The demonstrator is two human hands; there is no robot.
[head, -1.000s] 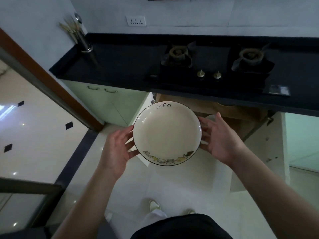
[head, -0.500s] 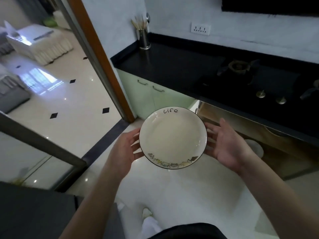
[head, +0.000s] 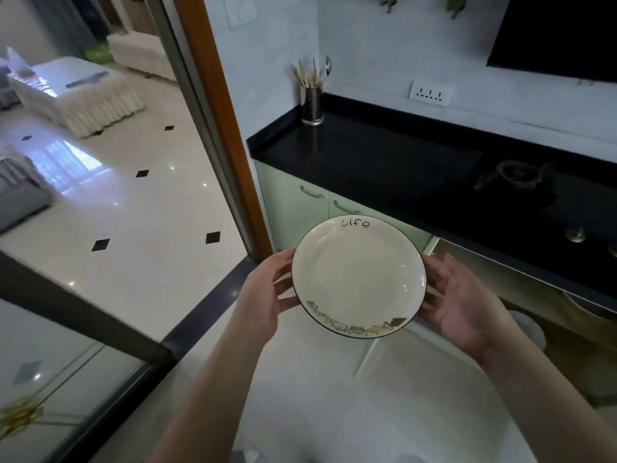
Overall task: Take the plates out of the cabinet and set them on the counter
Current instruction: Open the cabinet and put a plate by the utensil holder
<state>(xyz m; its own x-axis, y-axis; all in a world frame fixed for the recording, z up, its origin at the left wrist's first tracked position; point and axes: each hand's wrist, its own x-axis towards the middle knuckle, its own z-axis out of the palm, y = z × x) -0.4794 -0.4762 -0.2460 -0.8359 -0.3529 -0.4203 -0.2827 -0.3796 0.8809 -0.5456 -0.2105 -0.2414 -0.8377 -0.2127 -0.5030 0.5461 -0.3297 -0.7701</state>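
A cream plate (head: pixel 359 279) with a dark rim, the word "life" at its far edge and a drawn border at its near edge, is held level in front of me. My left hand (head: pixel 263 295) grips its left rim and my right hand (head: pixel 467 305) cups its right rim from below. The plate hangs over the floor, below and in front of the black counter (head: pixel 360 162). An open cabinet (head: pixel 534 305) under the counter on the right shows another white plate (head: pixel 531 332) inside.
A steel utensil holder (head: pixel 312 103) stands at the counter's back left corner. A gas burner (head: pixel 517 177) and knobs sit on the right. Green cabinet doors (head: pixel 293 205) are below. A wooden door frame (head: pixel 220 111) borders the counter's left end.
My view has swung left, so the counter's left end and the doorway now fill more of the frame. Both hands keep the same hold on the plate.
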